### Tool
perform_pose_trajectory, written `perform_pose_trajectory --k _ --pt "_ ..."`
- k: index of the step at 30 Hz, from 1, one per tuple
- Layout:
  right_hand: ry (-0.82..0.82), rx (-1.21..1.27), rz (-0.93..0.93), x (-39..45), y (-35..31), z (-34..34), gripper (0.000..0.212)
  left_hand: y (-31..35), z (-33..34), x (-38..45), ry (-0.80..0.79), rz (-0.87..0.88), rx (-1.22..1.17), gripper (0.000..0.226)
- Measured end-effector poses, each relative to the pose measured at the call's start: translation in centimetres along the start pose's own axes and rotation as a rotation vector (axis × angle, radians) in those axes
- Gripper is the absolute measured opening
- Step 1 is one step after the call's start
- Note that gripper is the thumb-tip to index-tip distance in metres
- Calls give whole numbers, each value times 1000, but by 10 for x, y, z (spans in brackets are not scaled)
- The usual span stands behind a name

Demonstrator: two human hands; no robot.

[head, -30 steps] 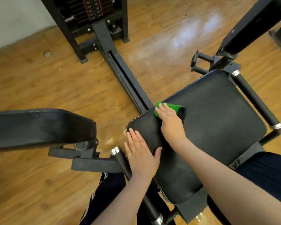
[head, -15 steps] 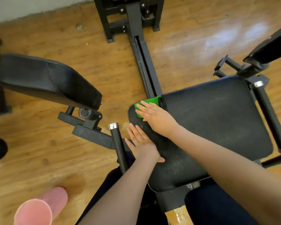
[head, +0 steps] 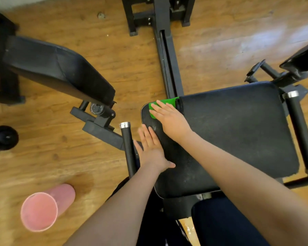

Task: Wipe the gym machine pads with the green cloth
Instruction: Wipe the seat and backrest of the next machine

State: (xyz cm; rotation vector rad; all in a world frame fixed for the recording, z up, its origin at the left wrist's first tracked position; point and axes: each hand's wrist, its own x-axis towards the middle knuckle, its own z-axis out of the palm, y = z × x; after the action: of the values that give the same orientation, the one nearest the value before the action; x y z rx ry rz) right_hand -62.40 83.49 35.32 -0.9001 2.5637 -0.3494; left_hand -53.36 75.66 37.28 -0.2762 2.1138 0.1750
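Fingers straight, my R hand (head: 169, 119) presses green cloth (head: 164, 103) flat on seat pad (head: 238, 130) corner; L hand (head: 152, 148) lies flat, holding nothing.

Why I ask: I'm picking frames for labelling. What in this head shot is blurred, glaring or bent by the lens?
Head view: glare washes the wooden floor at upper right; the pink cup looks soft and stretched near the edge; the left hand fingertips smear slightly; the green cloth and seat pad read sharp.

A pink cup (head: 43, 208) lies on the wooden floor (head: 60, 157).
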Motion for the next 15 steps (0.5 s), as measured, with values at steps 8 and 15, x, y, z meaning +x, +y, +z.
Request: perform_pose_trajectory --k 8,15 --pt "-29 -23 -74 1 6 -2 62 18 21 -17 5 -64 -146 142" --pt "124 41 54 -44 88 -12 64 29 9 -2 -131 -199 -160 152"
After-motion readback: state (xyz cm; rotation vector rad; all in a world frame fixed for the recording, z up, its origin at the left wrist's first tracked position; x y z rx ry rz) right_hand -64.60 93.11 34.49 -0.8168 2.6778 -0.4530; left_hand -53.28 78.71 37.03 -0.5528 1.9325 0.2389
